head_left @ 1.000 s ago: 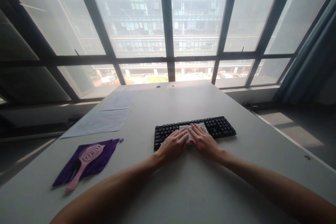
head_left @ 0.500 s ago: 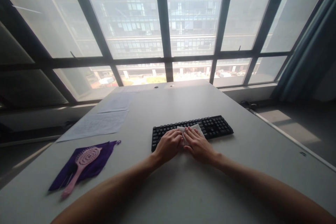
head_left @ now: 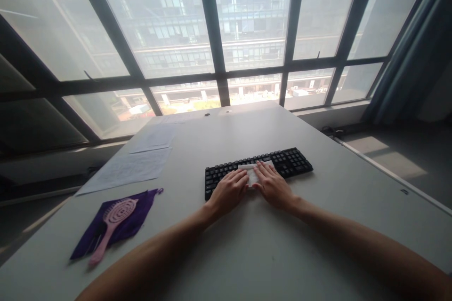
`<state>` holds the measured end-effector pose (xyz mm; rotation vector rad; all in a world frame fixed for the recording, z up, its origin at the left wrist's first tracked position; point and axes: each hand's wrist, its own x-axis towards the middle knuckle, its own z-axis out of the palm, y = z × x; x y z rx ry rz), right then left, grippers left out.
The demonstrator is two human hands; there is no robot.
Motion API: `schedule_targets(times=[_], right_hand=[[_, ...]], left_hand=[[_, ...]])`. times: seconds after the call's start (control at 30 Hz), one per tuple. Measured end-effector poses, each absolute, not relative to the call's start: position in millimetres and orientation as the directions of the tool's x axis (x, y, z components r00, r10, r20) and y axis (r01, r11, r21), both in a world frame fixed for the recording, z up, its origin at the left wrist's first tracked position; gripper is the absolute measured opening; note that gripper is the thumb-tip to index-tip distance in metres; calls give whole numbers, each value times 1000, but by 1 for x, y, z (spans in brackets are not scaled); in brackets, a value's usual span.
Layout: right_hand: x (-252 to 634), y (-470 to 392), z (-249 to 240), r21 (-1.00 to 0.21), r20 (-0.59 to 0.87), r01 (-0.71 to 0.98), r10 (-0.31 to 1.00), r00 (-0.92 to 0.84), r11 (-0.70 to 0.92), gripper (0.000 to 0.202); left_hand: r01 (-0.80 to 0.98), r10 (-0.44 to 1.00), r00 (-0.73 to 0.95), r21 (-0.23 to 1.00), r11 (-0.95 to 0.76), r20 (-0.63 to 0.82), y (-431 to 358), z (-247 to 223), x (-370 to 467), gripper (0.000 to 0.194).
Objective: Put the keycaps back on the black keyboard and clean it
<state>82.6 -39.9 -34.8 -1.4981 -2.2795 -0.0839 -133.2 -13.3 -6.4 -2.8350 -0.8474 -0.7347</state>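
Note:
A black keyboard (head_left: pixel 292 162) lies slightly slanted on the white table. Across its middle rests a white tissue (head_left: pixel 252 177), spread fairly flat between my hands. My left hand (head_left: pixel 229 193) holds the tissue's left edge, its fingers close together and bent over the keys. On the other side, my right hand (head_left: pixel 274 187) grips the tissue with its fingers laid over the right part and the thumb at the near edge. Both hands cover some of the lower keys, and the undersides of the fingers are hidden.
At the left, a pink hairbrush (head_left: pixel 118 216) lies on a purple drawstring pouch (head_left: pixel 137 218). Sheets of paper (head_left: pixel 130 169) lie behind them along the white table's (head_left: pixel 212 263) left edge. Large windows (head_left: pixel 252 19) stand beyond the far edge, with a blue-grey curtain (head_left: pixel 399 56) at the right.
The hands have moved slightly apart, and more of the tissue shows flat between them. My right hand has shifted a little to the right. The view has tilted slightly.

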Motion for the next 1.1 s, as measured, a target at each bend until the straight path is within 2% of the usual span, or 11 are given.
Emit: schedule_targets(times=[0.17,0.33,0.47,0.87,0.93,1.1], right_hand=[[82,-41,-33,-191,390,874,852,-350,447,68],[77,-45,-25,-205,424,816,801,-424,540,64],[74,-46,-28,-201,396,802,795,-459,563,65],[89,-40,-36,-182,367,923,895,-255,338,66],[89,-40,-35,-178,362,913,887,-285,366,67],[82,-46,-31,-164,362,787,778,-513,595,69]], left_hand=[[530,486,735,46,-847,473,-13,-6,-134,28],[525,483,734,52,-850,478,-12,-8,-134,29],[536,489,732,41,-843,474,-13,-10,-134,32],[581,516,704,22,-814,489,-10,-15,-134,34],[585,520,701,23,-810,489,-8,-17,-133,37],[542,499,724,55,-839,476,-8,-17,-132,47]])
